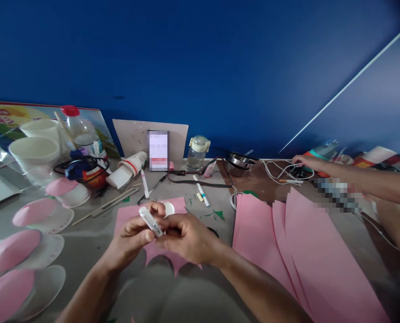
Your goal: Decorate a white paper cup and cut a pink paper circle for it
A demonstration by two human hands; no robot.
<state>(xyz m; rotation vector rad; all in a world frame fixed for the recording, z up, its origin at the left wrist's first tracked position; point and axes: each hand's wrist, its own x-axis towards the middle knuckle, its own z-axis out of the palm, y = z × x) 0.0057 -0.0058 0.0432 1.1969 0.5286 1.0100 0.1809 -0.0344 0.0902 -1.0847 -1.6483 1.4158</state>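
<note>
Between my two hands is a small white tube with dark print (pixel 149 220), tilted, in front of my body. My left hand (pixel 132 233) is closed around it, with the thumb along its lower side. The fingers of my right hand (pixel 188 235) are pinched together at its lower end, where they hide part of it. Beneath both hands lies a pink paper sheet (pixel 175 261) with a scalloped, pointed lower edge. A round white piece (pixel 169 208) shows just behind the fingers; its kind is unclear.
Pink-topped white paper pieces (pixel 13 251) line the left side. Stacked pink sheets (pixel 257 233) lie to the right. Markers (pixel 201 190), sticks (pixel 106 205), paper cups (pixel 35 154), a glass jar (pixel 197 152) and a phone (pixel 158 150) stand or lie behind. Another person's arm (pixel 358 177) reaches in at right.
</note>
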